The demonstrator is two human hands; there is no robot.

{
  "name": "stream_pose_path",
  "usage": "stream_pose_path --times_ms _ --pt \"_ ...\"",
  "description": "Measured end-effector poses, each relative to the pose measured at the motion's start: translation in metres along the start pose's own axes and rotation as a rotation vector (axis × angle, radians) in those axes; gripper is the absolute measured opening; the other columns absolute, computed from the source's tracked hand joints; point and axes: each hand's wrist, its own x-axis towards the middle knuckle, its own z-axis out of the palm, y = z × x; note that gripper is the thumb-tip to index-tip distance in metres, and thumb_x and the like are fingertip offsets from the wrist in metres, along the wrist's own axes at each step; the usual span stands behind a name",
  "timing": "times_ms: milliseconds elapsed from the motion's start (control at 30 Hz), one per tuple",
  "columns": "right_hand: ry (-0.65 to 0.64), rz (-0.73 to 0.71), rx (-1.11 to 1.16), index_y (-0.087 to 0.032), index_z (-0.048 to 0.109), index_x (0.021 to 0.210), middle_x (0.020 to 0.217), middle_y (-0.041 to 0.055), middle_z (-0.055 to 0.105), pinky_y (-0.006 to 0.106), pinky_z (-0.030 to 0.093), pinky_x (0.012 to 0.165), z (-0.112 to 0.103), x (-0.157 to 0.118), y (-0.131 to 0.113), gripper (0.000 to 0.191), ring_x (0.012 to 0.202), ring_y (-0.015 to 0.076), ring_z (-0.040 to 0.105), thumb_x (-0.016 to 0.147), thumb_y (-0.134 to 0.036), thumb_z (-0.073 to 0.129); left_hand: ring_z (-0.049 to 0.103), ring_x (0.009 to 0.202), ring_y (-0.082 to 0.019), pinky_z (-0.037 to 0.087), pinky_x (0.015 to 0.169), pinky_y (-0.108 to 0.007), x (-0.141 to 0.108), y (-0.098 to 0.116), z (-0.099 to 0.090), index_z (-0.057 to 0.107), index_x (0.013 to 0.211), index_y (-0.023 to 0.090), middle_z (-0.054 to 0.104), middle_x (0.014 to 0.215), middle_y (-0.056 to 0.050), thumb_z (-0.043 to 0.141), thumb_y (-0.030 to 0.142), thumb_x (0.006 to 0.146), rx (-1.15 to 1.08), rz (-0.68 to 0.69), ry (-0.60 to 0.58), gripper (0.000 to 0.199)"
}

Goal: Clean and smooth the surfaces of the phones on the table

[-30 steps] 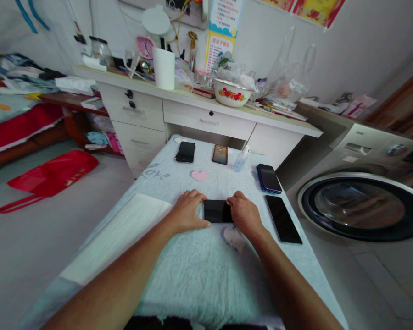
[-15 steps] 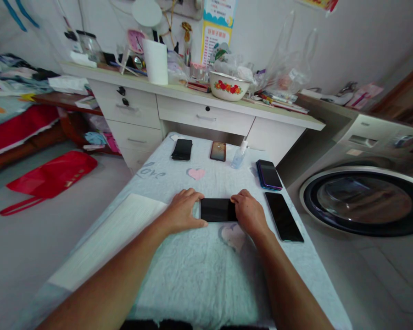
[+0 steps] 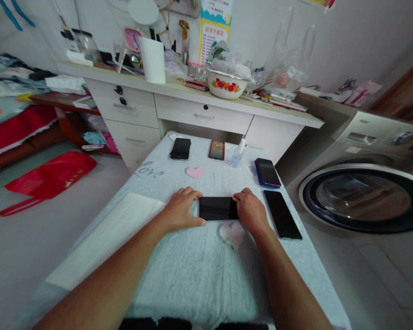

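Observation:
A black smartphone [image 3: 217, 208] lies sideways on the cloth, its dark screen facing up. My left hand [image 3: 183, 210] grips its left end, fingertips at the far corner and thumb at the near one. At the opposite end my right hand [image 3: 250, 209] is closed around the edge, its fingers curled; the thumb is mostly hidden. Just right of that hand lies a larger dark-screened phone [image 3: 282, 215]. Beyond it are stacked phones [image 3: 267, 173] with purple-blue edges. A white sheet of paper towel [image 3: 106, 238] is spread beside my left forearm.
Toward the table's [image 3: 179, 284] far edge are a black phone [image 3: 181, 149], a brown phone case or phone [image 3: 216, 150] and a clear spray bottle [image 3: 237, 153]. Behind stands a white desk [image 3: 203, 112] with a flowered bowl [image 3: 227, 85] and paper roll [image 3: 152, 59]. A washing machine [image 3: 361, 151] stands right.
The whole view has shifted slightly. My right hand has edged a little to the right at the phone's end, showing slightly more screen. My left hand keeps its grip.

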Motion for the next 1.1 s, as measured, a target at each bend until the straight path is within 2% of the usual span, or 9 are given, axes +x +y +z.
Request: stream_pose_path --times_ms 833,967,1100 --pt "0.026 0.084 -0.027 -0.023 0.071 0.100 0.104 0.0068 0.060 0.026 0.036 0.071 0.0000 0.0009 0.0074 0.033 0.083 0.0160 0.060 0.096 -0.022 0.038 0.051 0.104 -0.028 0.041 0.090 -0.039 0.0001 -0.0037 0.0031 0.056 0.114 0.021 0.057 0.108 -0.007 0.075 0.053 0.058 -0.002 0.015 0.025 0.067" --pt "0.023 0.062 -0.011 -0.023 0.070 0.101 0.106 0.0069 0.060 0.026 0.036 0.071 0.0002 0.0006 0.0059 0.033 0.084 0.0158 0.060 0.095 -0.020 0.038 0.051 0.105 -0.028 0.041 0.090 -0.039 0.0000 -0.0037 0.0030 0.056 0.115 0.021 0.057 0.109 -0.007 0.075 0.053 0.059 0.003 0.016 0.018 0.067" --pt "0.018 -0.023 0.037 -0.023 0.070 0.102 0.106 0.0068 0.061 0.024 0.036 0.074 0.0020 0.0004 0.0032 0.032 0.086 0.0155 0.059 0.096 -0.022 0.038 0.051 0.105 -0.028 0.041 0.090 -0.039 0.0001 -0.0034 0.0030 0.056 0.115 0.020 0.057 0.109 -0.008 0.075 0.052 0.059 -0.002 0.021 0.021 0.067"
